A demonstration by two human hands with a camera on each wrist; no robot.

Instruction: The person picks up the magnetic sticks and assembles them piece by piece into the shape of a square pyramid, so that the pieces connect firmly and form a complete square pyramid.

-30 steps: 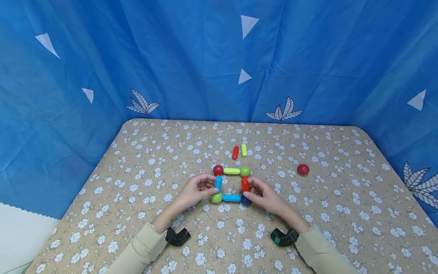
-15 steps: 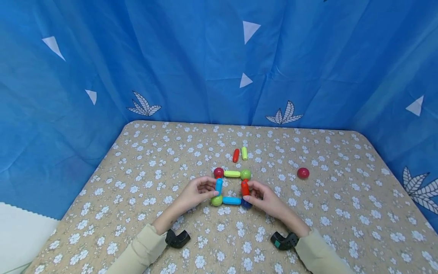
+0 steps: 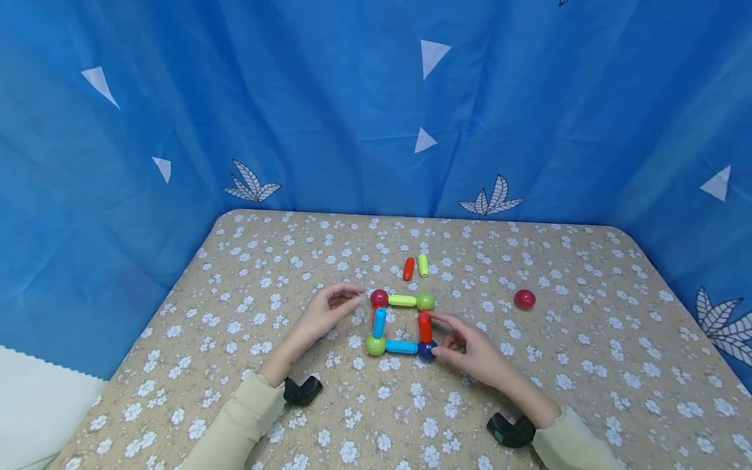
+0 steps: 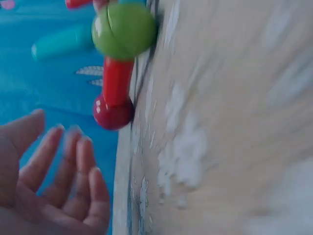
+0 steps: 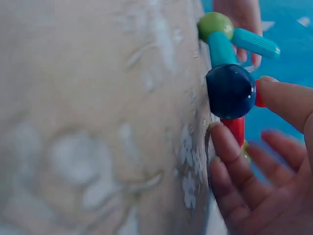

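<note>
A square of toy rods and balls lies mid-table: a crimson ball (image 3: 379,297), a green ball (image 3: 425,301), a lime ball (image 3: 375,346) and a dark blue ball (image 3: 427,351) form its corners. A blue rod (image 3: 379,322) stands up from the lime ball, a red rod (image 3: 425,327) from the dark blue one. My left hand (image 3: 324,314) hovers left of the square, touching nothing, fingers loosely bent. My right hand (image 3: 472,352) is close beside the red rod and dark blue ball, fingers spread and slightly blurred; whether its thumb still touches is unclear.
Behind the square lie a loose red rod (image 3: 408,269) and a yellow-green rod (image 3: 423,266). Off to the right is a single red ball (image 3: 525,299). A blue curtain (image 3: 352,98) closes off the flower-patterned table (image 3: 282,254) at the back and sides.
My left hand has let go of the upright blue rod and moved away to the left. The right hand has loosened from the upright red rod and shifted slightly right. Both rods stay standing.
</note>
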